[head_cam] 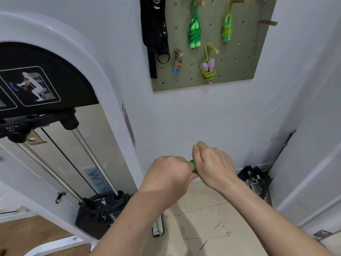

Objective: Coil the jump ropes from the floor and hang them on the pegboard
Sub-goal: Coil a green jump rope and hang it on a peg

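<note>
Both my hands meet in front of the wall, below the olive pegboard point(238, 58). My left hand point(168, 177) and my right hand point(212, 163) curl around a green jump rope point(193, 166); only a small bit of it shows between them. On the pegboard's wooden pegs hang several coiled ropes: a bright green rope point(194, 32), a lime rope with teal handles point(227, 28), a yellow-green rope with purple handles point(208, 69) and a small multicoloured rope with a blue handle point(177, 61). One wooden peg point(268, 22) at the right is bare.
A white cable weight machine point(60, 126) with a black weight stack point(103, 209) fills the left. Black straps point(156, 34) hang left of the pegboard. A dark bag with metal parts point(254, 180) lies in the floor corner at right. Scuffed beige tiles point(208, 218) lie below.
</note>
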A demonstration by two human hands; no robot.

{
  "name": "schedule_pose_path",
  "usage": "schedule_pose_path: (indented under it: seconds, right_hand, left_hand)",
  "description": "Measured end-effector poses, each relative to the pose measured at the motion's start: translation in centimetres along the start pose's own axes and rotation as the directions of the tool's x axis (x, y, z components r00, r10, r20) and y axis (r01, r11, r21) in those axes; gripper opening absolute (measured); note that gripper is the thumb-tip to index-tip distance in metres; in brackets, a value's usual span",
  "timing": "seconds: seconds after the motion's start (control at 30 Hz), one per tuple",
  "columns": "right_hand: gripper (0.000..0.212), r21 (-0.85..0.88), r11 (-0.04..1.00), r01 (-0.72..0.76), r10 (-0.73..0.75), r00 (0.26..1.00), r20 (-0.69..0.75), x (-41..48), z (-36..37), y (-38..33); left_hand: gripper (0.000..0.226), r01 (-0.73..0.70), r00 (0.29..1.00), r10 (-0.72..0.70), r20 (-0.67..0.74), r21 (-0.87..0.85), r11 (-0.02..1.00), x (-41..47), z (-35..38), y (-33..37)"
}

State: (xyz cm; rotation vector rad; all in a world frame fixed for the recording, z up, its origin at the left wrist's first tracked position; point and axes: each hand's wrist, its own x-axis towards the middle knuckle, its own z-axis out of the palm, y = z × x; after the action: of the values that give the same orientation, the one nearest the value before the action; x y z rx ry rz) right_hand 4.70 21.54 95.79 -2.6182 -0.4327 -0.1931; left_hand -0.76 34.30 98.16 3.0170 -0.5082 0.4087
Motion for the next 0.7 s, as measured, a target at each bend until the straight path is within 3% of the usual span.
schedule_pose_path:
  seconds: [0.1,0.2,0.3,0.4,0.53,0.63,0.7]
  right_hand:
    - [0.036,0.079,0.992,0.098,-0.107,0.987,0.121,-0.4,-1.0,0.1]
    - [0.042,0.254,0.959,0.122,-0.171,0.969,0.176,-0.3,-1.7,0.2]
    - [0.046,0.446,0.888,0.111,-0.213,0.959,0.185,-0.3,-2.2,0.1]
    - [0.049,0.550,0.825,0.126,-0.302,0.922,0.242,-0.7,-3.0,-0.4]
    - [0.047,0.581,0.799,0.159,-0.345,0.911,0.225,-0.8,-4.0,-1.2]
    - [0.042,0.691,0.719,0.083,-0.261,0.952,0.157,-0.7,-3.7,-1.4]
    - [0.039,0.751,0.659,0.042,-0.208,0.970,0.127,-0.8,-3.3,-1.7]
  left_hand:
    - [0.038,-0.070,0.985,0.052,-0.165,-0.105,0.992,0.1,0.2,-1.7]
    - [0.032,-0.013,0.987,-0.049,-0.152,-0.384,0.923,0.1,0.3,-2.3]
    - [0.006,0.116,0.984,-0.178,-0.017,-0.698,0.707,0.3,-0.1,-1.9]
    - [0.018,0.234,0.972,-0.147,0.186,-0.850,0.471,0.6,-0.9,-2.4]
    - [0.025,0.297,0.954,-0.069,0.291,-0.950,0.099,0.7,-0.5,-2.9]
    - [0.054,0.280,0.950,-0.109,0.291,-0.954,-0.111,0.6,0.7,-2.5]
    - [0.056,0.280,0.944,-0.119,0.309,-0.937,-0.209,0.6,1.1,-2.1]
